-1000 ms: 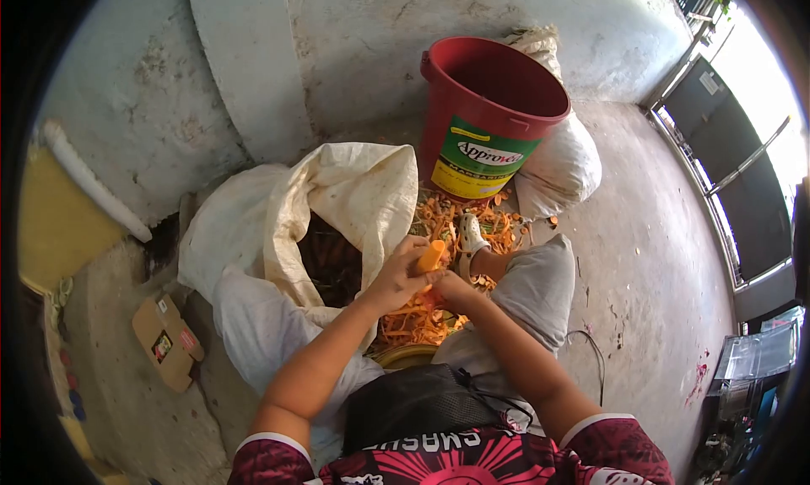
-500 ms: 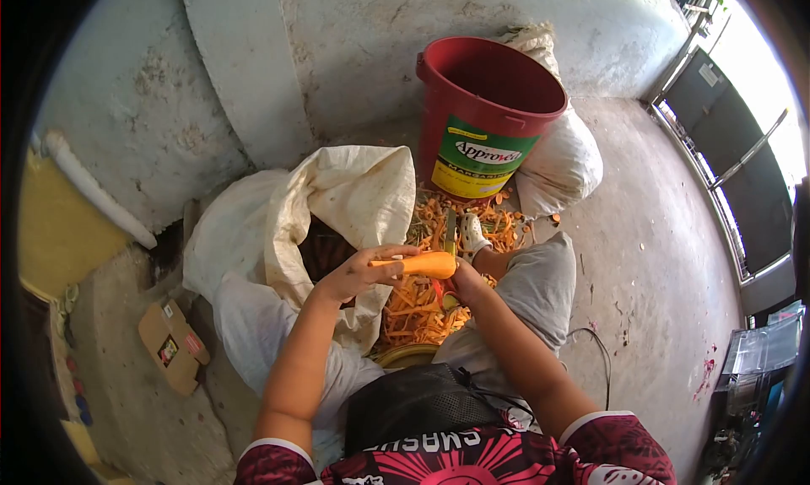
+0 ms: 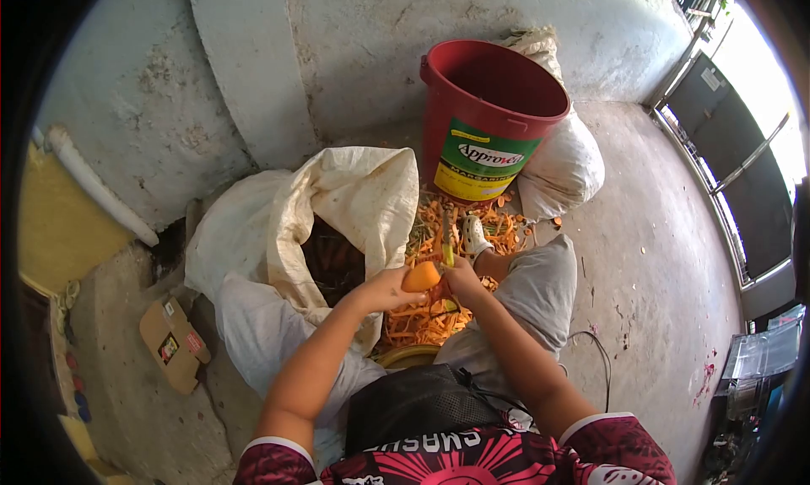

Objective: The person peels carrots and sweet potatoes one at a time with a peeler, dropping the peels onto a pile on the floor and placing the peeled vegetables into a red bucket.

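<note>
My left hand (image 3: 381, 289) grips a peeled orange carrot (image 3: 421, 276) just above my lap, its cut end facing the camera. My right hand (image 3: 462, 278) holds a peeler (image 3: 446, 232) whose blade points away from me, touching the carrot's right side. Below the hands lies a heap of orange carrot peelings (image 3: 422, 316) on the floor. An open white sack (image 3: 346, 207) with dark unpeeled carrots inside stands just left of my left hand.
A red plastic bucket (image 3: 485, 114) with a green and yellow label stands beyond the peelings, against a full white sack (image 3: 561, 169). A cardboard box (image 3: 173, 342) lies at left. My sandalled foot (image 3: 472, 232) rests among peelings. A concrete wall (image 3: 337, 46) rises behind.
The carrot has turned from lying sideways across my hands to pointing end-on toward me. My left hand shifted slightly down and right; the peeler stays upright by the carrot.
</note>
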Motion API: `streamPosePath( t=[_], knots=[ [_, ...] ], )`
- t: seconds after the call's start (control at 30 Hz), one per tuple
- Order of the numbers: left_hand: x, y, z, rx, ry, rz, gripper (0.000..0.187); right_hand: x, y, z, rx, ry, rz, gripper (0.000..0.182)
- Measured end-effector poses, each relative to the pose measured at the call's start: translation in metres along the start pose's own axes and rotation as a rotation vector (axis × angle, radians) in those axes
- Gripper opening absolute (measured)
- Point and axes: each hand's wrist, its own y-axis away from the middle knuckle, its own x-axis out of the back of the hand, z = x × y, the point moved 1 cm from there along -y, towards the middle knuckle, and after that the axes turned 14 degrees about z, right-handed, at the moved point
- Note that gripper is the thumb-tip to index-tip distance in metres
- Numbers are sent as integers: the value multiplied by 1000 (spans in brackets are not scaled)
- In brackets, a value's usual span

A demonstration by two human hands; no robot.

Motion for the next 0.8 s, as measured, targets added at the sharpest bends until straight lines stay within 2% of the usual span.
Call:
streamPosePath(
  t=[0.03,0.13,0.23,0.33,0.43,0.53,0.63,0.8],
  knots=[
    [-8,-3,-5,-8,-18,28,48,-8,11,-9,86,113,52,23],
    [-7,-5,-7,-3,-21,154,45,-8,9,-3,177,139,163,18],
    [3,-6,-9,59,13,289,37,-4,21,-18,416,465,209,15],
    [12,-7,-9,140,-23,338,31,-9,32,-20,427,597,176,21],
    [17,-6,-2,165,-40,330,30,-15,36,-19,540,646,159,26],
    [15,-7,-3,182,-33,327,30,-18,34,-20,443,675,138,26],
    [10,-11,-12,141,-55,345,30,-19,30,-14,494,695,148,25],
    [3,-9,-11,27,-25,407,29,-19,27,-8,442,679,153,24]
  ],
)
